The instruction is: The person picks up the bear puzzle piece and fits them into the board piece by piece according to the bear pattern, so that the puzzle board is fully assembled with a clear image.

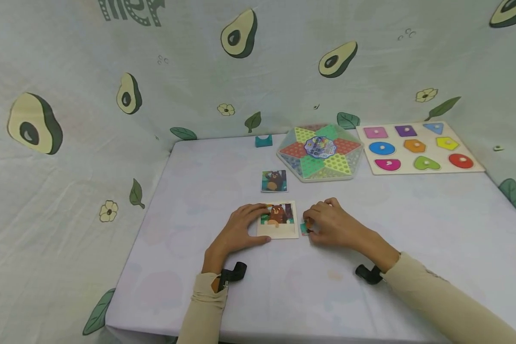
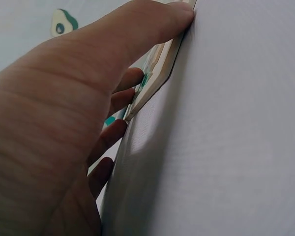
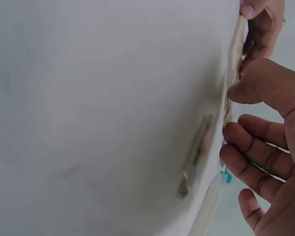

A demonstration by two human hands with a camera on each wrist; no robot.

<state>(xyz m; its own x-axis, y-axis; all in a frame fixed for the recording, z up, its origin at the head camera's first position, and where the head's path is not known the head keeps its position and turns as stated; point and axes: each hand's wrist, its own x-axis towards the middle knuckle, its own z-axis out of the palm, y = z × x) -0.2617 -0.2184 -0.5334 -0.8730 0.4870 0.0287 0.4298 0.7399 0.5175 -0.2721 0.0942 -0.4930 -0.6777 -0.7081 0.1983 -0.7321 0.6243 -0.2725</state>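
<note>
A framed bear picture puzzle (image 1: 277, 232) lies flat on the table. My left hand (image 1: 241, 227) holds its left side, thumb along the near edge and fingertips on the far left part; the left wrist view shows the thumb (image 2: 157, 22) against the rim. Just right of the frame is my right hand (image 1: 333, 224), fingers bent above a small teal and brown puzzle piece (image 1: 304, 229). In the right wrist view a blurred piece (image 3: 196, 157) lies apart from the thumb and fingers, with no piece clearly between them.
Beyond the frame lies a square bear picture (image 1: 274, 181), with a teal piece (image 1: 263, 141) farther back. A hexagonal star-patterned board (image 1: 320, 153) and a shape puzzle board (image 1: 421, 148) lie at the back right. A printed cloth (image 1: 284, 86) hangs behind the table.
</note>
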